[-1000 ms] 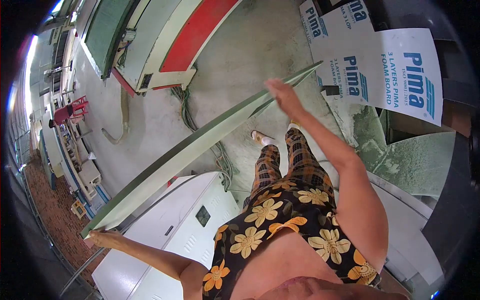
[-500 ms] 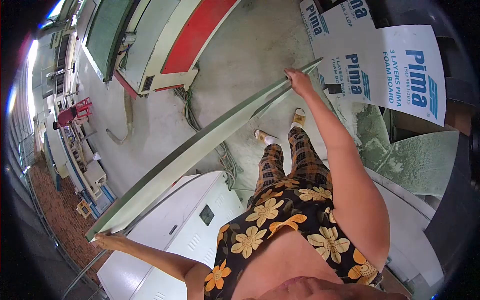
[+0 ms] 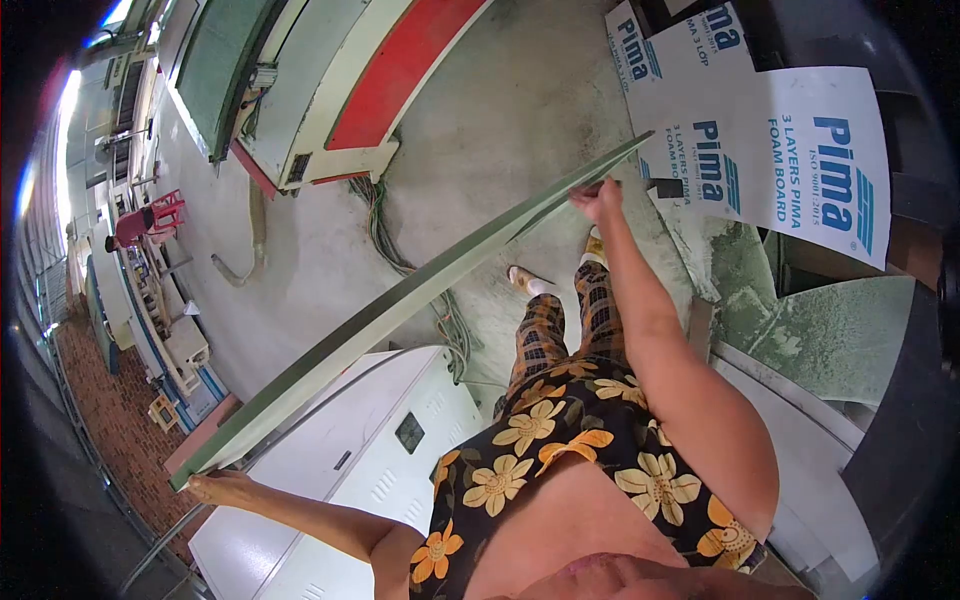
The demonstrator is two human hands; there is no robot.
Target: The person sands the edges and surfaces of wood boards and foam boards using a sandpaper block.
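A long, thin green-grey board stretches diagonally in front of me, seen mostly edge-on. My left hand is closed around its near-left end, with the thumb near the corner. Towards the far-right end, my right hand grips the lower edge, its fingers partly hidden by the board. A pale lower face shows beneath the darker strip along the top. Between the two hands the board passes over the floor and over part of a white cabinet.
White Pima-printed foam board sheets lie at the right, above dusty green slabs. The white metal cabinet stands close below the board. Cables run across the concrete floor beside a red-and-white machine. A red chair is farther left.
My right hand and the board's far end have dropped slightly, and the board has tilted, so less of its pale lower face shows. The left hand keeps its hold.
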